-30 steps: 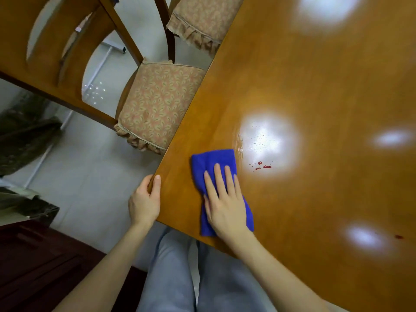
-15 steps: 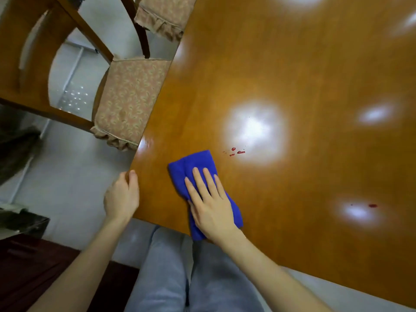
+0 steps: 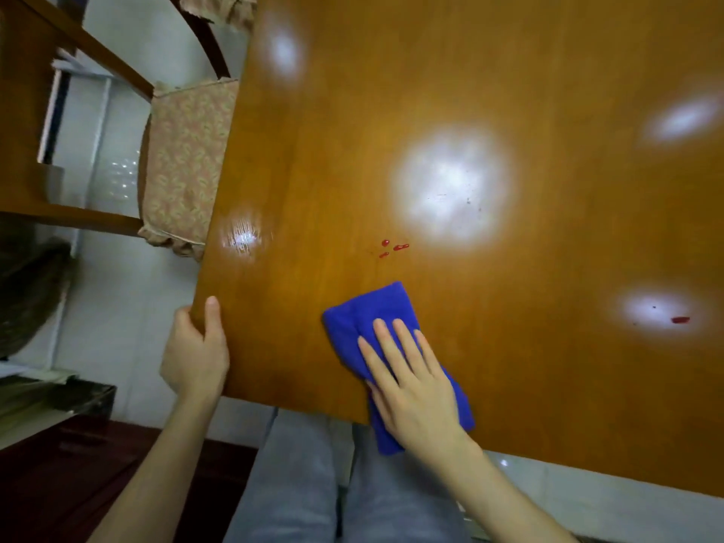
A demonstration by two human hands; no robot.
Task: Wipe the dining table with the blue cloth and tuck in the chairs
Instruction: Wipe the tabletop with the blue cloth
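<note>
A folded blue cloth (image 3: pixel 368 311) lies on the glossy wooden dining table (image 3: pixel 489 92) near its front edge. My right hand (image 3: pixel 411 382) presses flat on the cloth with straight fingers. My left hand (image 3: pixel 196 354) grips the table's near left corner, thumb on top. Small red drops (image 3: pixel 393 248) sit on the table just beyond the cloth. Another red spot (image 3: pixel 680 319) lies far right. A wooden chair with a patterned seat cushion (image 3: pixel 184 166) stands at the table's left side, its seat partly under the edge.
A second cushioned chair (image 3: pixel 223 9) shows at the top left. Dark wooden furniture (image 3: pixel 58 484) stands at the lower left. Pale tiled floor (image 3: pixel 121 291) lies between it and the table. My legs in grey trousers (image 3: pixel 313 487) are against the front edge.
My right hand has slid the cloth to the right along the front edge, now below the red drops. My left hand keeps its hold on the corner. The view has shifted.
</note>
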